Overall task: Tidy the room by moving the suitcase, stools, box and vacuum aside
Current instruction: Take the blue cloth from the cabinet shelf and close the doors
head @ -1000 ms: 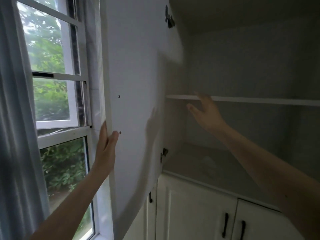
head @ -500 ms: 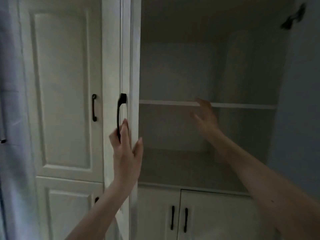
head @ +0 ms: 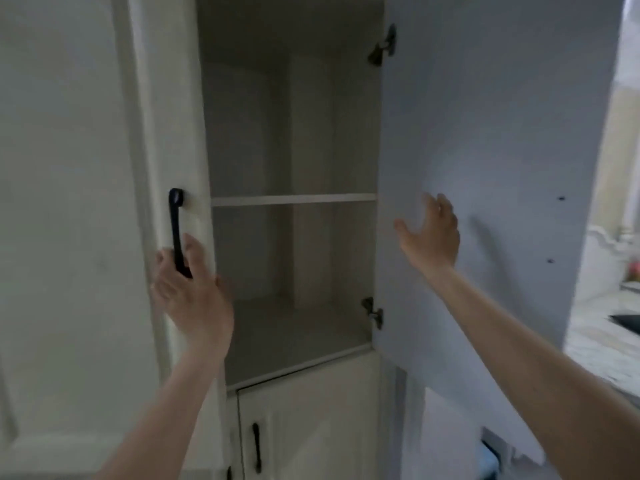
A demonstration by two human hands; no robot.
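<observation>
- Left hand [head: 192, 292] on black handle [head: 177, 233] of left cupboard door [head: 69, 202]; fingers curled round its lower end, thumb toward the door's edge.
- Right hand [head: 429, 233] flat on inner face of right door [head: 485, 133], which is swung open; fingers straight, thumb spread wide.
- Cupboard betw. the doors: one shelf [head: 293, 199] across the middle.
- Lower doors below, w/ black handle [head: 256, 447].
- Suitcase, stools, box, vacuum: not in view.
</observation>
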